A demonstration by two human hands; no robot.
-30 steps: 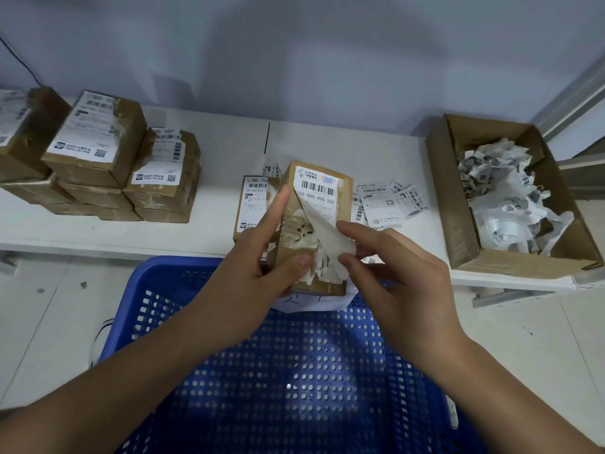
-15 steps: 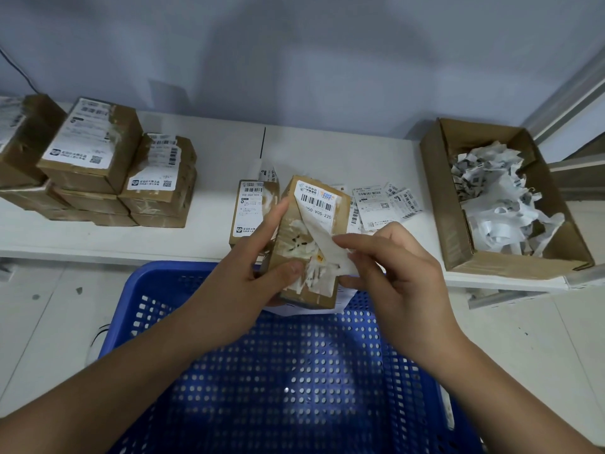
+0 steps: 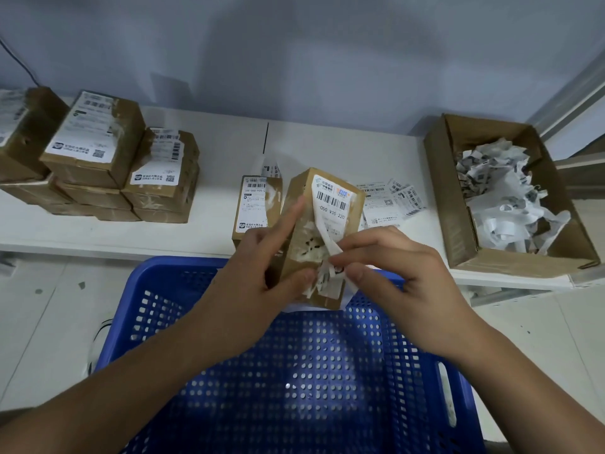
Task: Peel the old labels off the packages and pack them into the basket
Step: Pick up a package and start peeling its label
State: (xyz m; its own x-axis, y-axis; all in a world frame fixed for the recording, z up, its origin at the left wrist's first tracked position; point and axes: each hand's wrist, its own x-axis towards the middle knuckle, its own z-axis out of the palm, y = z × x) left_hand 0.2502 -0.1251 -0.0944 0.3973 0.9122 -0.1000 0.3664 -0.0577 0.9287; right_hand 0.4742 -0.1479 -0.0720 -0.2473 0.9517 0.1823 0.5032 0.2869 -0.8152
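Compared with a second ago, the label [image 3: 330, 221] has been peeled further down the package [image 3: 322, 237], so more torn, gluey cardboard is exposed, though the barcoded top part is still stuck on. The package is gripped by the left hand [image 3: 262, 276], thumb and fingers clamped round it, just above the far rim of the blue basket [image 3: 154, 290], while the loose strip is pinched between thumb and fingers of the right hand [image 3: 383, 267]. Peeling looks roughly half done, so nothing's been packed into the basket yet.
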